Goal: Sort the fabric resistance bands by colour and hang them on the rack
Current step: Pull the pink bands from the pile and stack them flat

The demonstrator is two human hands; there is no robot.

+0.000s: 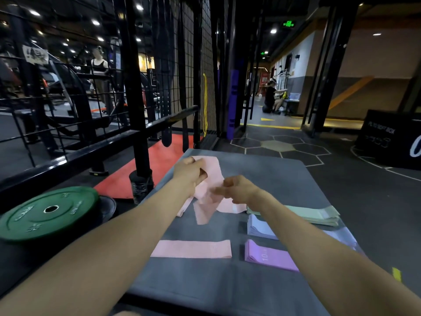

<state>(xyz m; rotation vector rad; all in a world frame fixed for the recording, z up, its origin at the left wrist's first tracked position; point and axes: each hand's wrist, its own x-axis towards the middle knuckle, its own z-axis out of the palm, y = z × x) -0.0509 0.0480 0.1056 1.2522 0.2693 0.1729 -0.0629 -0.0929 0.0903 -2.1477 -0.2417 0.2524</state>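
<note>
My left hand (190, 172) grips a bunch of pink fabric bands (213, 179) above the grey mat (262, 174). My right hand (237, 189) pinches the same pink bunch from the right, its fingers blurred. Loose pink ends hang down between the hands. One pink band (191, 248) lies flat on the mat in front. To its right lie a purple band (268, 256), a stack of pale blue bands (259, 228) and a stack of green bands (314, 215). The black wire grid rack (189, 71) stands behind the mat, to the left.
A green weight plate (49, 210) lies at the left beside a red floor mat (157, 163). A black post base (141, 179) stands at the mat's left edge. A yellow cord (205, 103) hangs on the grid. A black soft box (387, 137) sits far right.
</note>
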